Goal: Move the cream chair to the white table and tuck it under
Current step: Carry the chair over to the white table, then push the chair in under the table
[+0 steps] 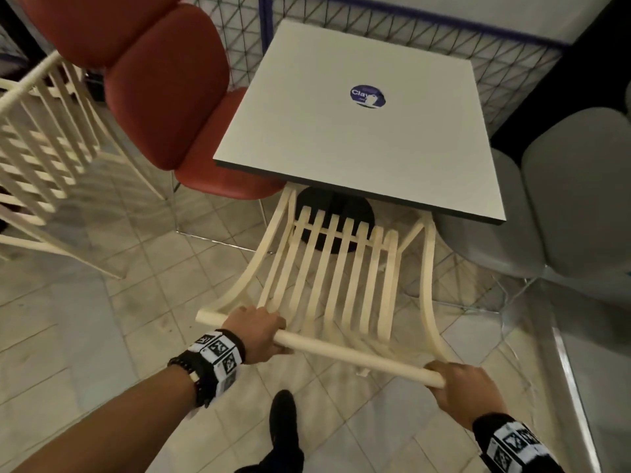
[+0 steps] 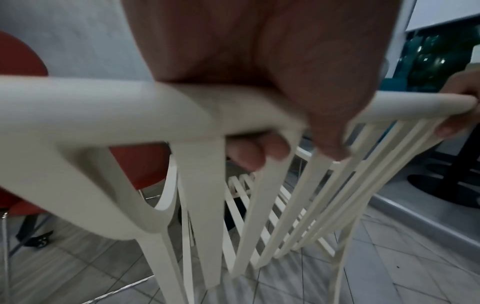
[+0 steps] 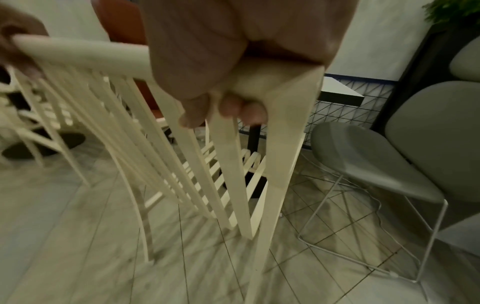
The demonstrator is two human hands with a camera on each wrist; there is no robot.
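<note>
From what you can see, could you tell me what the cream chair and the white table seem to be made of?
Cream chair: likely painted wood or moulded plastic; thin curved slats with a matte, even coat. White table: probably laminate board; flat matte top with a dark edge band.

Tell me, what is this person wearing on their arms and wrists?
Both forearms are bare, with no sleeves. Each wrist carries a black band printed with white squares holding black square-code markers; the right wrist's band looks the same. The left wrist also has a dark beaded bracelet. The hands wear no gloves.
</note>
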